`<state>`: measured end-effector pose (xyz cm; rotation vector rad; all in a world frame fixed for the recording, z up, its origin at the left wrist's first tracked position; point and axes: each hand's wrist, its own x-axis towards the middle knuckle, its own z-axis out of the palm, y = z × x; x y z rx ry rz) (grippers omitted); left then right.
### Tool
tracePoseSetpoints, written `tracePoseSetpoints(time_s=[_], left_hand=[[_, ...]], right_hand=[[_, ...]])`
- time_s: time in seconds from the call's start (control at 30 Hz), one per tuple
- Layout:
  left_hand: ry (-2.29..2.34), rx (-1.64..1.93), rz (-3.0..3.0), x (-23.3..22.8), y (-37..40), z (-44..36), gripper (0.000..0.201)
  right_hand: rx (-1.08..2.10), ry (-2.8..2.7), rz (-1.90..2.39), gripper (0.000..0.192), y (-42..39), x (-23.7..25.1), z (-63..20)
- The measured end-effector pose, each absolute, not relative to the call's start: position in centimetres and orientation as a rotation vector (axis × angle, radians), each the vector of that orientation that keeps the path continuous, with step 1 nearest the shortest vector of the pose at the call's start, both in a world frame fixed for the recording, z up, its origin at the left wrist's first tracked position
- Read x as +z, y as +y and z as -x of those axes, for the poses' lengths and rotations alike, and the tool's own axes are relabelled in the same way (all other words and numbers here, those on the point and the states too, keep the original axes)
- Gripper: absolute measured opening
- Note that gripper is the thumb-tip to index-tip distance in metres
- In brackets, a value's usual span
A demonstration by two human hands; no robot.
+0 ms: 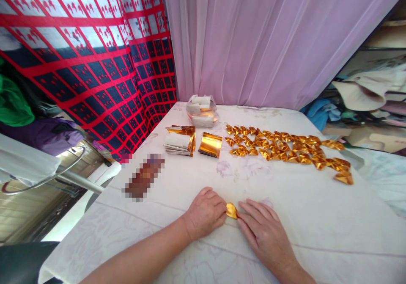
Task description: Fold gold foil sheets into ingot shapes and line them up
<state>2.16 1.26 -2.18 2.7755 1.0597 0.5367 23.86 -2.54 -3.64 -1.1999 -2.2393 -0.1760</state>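
the left hand (205, 212) is curled and presses on a small gold paper piece (231, 210) on the white table (317, 220). the right hand (263, 229) lies flat, fingers touching the same piece. at 12 o'clock sits a stack of gold sheets (180, 140). at 1 o'clock lie many folded gold pieces (285, 148).

Far on my counter (317, 216): folded gold pieces (285, 148) right, foil stacks (180, 140) left, plastic bag (202, 110) beyond.
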Motion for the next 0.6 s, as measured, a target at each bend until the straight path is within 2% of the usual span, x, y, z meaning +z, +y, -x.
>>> tracePoseSetpoints(time_s=[0.37, 0.6], left_hand=[[1.141, 0.712, -2.851, -3.07, 1.13, -2.91, 0.01], [1.273, 0.786, -2.808, -2.48, 0.86, -3.06, 0.019]], right_hand=[[-0.188, -2.156, 1.24, 0.026, -2.09, -4.39, -23.45], [-0.139, -2.162, 1.268, 0.028, -2.04, -3.61, -23.19]])
